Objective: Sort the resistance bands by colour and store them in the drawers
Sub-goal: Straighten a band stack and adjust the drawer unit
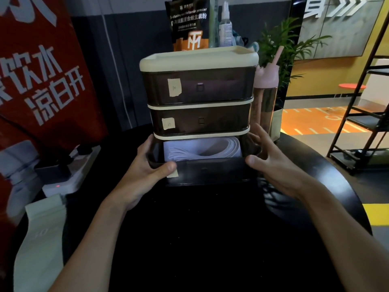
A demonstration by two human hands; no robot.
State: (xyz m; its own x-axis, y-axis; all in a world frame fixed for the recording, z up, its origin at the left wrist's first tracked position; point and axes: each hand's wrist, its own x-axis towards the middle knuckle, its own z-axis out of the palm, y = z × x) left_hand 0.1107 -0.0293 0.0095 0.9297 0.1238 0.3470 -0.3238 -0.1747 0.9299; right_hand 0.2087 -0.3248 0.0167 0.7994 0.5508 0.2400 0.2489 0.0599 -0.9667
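On a dark worktop (200, 239), the bottom drawer (210, 171) stands pulled out at frame centre, pale bands (202, 150) inside, its long axis between both hands. The left hand (143, 173) clamps its left corner. The right hand (273, 165), fingers spread, is at the right corner.

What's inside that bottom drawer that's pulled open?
A bundle of pale lilac-white resistance bands, lying looped in the bottom drawer. Anything beneath them, and the drawer's rear, is hidden under the middle drawer.
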